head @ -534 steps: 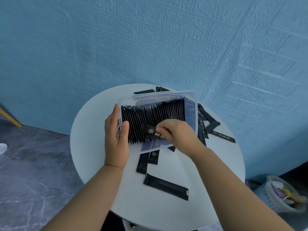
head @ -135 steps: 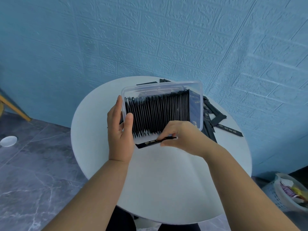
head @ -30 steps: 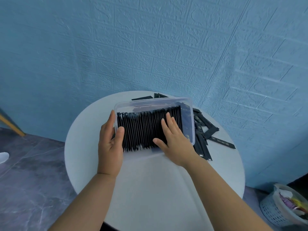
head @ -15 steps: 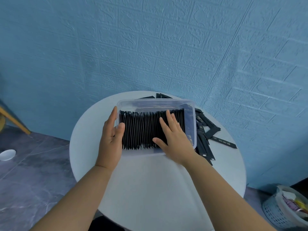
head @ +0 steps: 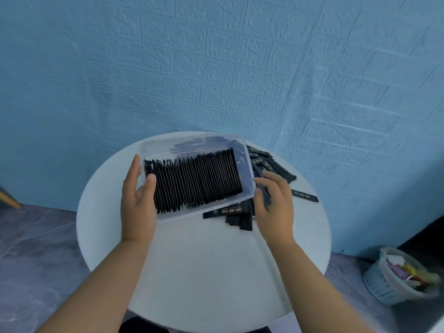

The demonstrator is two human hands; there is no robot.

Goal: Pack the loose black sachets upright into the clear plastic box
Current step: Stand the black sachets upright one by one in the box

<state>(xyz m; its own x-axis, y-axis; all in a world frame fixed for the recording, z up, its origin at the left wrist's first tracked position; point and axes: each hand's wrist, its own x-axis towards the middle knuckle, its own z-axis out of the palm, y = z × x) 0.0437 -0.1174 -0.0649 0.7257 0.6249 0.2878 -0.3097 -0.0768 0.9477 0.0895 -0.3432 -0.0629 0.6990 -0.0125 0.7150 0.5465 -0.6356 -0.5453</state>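
The clear plastic box (head: 192,144) sits on the round white table (head: 204,272), turned so its right end points away from me. A dense row of black sachets (head: 197,181) stands upright inside it. My left hand (head: 137,207) grips the box's left end, thumb over the rim and fingers outside the wall. My right hand (head: 276,207) is just right of the box, its loosely bent fingers touching the pile of loose black sachets (head: 271,167). More loose sachets (head: 225,211) lie under the box's near right corner, and a single sachet (head: 305,195) lies farther right.
A blue brick-pattern wall stands close behind the table. On the grey floor at the lower right is a pale mesh basket (head: 396,277) full of wrappers. A wooden leg (head: 7,198) shows at the left edge.
My right hand has left the top of the packed row and moved right onto the loose pile. The box has turned, its right end swinging away from me.
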